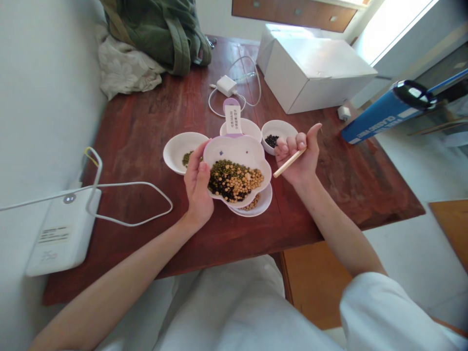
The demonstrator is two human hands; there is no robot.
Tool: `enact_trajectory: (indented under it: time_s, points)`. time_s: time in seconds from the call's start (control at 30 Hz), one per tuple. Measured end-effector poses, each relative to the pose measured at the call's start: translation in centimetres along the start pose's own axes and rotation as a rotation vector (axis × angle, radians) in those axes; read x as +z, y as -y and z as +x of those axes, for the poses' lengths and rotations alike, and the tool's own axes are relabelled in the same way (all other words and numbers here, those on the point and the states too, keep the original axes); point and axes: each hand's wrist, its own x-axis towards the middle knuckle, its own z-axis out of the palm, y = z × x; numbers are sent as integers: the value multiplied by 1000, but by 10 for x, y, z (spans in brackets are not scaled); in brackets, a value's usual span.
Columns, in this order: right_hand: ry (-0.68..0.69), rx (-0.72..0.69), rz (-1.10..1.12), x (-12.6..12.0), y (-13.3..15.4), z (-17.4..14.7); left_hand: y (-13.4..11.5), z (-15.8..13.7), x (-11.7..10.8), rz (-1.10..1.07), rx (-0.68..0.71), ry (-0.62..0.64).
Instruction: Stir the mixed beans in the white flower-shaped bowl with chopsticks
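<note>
My left hand (pixel 197 183) grips the left rim of a flower-shaped white dish (pixel 237 148) and holds it tilted above the table. Mixed green, yellow and black beans (pixel 234 180) lie heaped in its near side. My right hand (pixel 298 156) is closed around wooden chopsticks (pixel 289 163), just right of the dish. Under the dish sits a small white bowl (pixel 261 204) with yellow beans. A bowl with green beans (pixel 181 151) stands to the left, a bowl with black beans (pixel 280 132) to the right, and another white bowl (pixel 250 127) behind.
A white device (pixel 62 234) with a looping cable lies at the table's left. A charger and cord (pixel 227 85), a white box (pixel 314 70), green bag (pixel 161 29) and cloth sit at the back. A blue bottle (pixel 387 109) lies at the right edge.
</note>
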Motion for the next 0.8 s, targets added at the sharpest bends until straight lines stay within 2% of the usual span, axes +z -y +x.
enact_trajectory:
  time_s: [0.23,0.4,0.6,0.73,0.8]
  points:
    - [140,150,91,18,-19,-18,-2,0,1,-1,-17,-12]
    - [272,234,203,15,-24,-24,-2,0,-1,1,7,10]
    - [234,328,204,11,-28,-36,-3,1,-5,-5,-25,-2]
    - [255,356,129,17,-25,-50,-5,3,-8,-63,-70,58]
    - [266,322,75,20,-19,-52,-6,5,-9,-82,-94,83]
